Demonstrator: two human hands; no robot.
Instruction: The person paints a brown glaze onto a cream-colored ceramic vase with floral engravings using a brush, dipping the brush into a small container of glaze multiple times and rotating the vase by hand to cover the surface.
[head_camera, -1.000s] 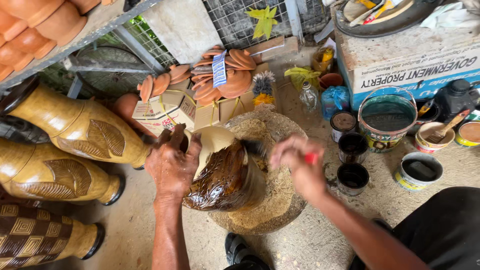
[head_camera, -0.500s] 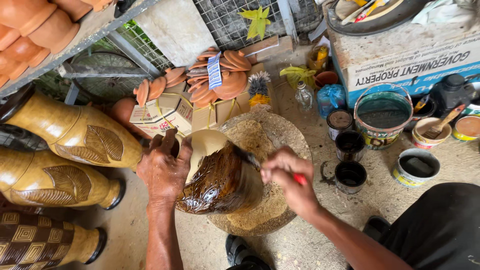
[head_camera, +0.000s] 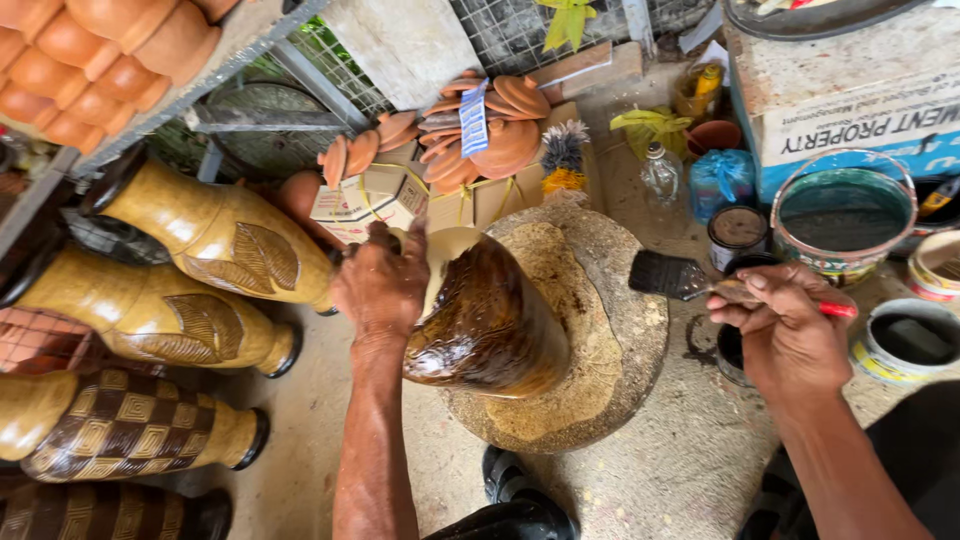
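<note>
A glossy brown clay vase (head_camera: 490, 325) stands tilted on a round stone turntable (head_camera: 620, 330). My left hand (head_camera: 382, 285) grips the vase at its pale rim and holds it steady. My right hand (head_camera: 785, 335) is off to the right of the vase, shut on a flat paintbrush (head_camera: 672, 277) with a red handle. The brush's dark bristles point left and hang above the turntable's right edge, apart from the vase. A small dark paint can (head_camera: 732, 345) sits just under my right hand.
Finished yellow and brown patterned vases (head_camera: 215, 240) lie on the floor at the left. Several paint tins (head_camera: 905, 340) and a teal paint bucket (head_camera: 843, 215) stand at the right. Clay lids on cardboard boxes (head_camera: 480, 140) sit behind the turntable. Terracotta pots (head_camera: 90, 50) fill a shelf top left.
My right hand has drawn the brush away from the vase, moving right toward the paint cans. My left hand keeps its hold on the vase's rim.
</note>
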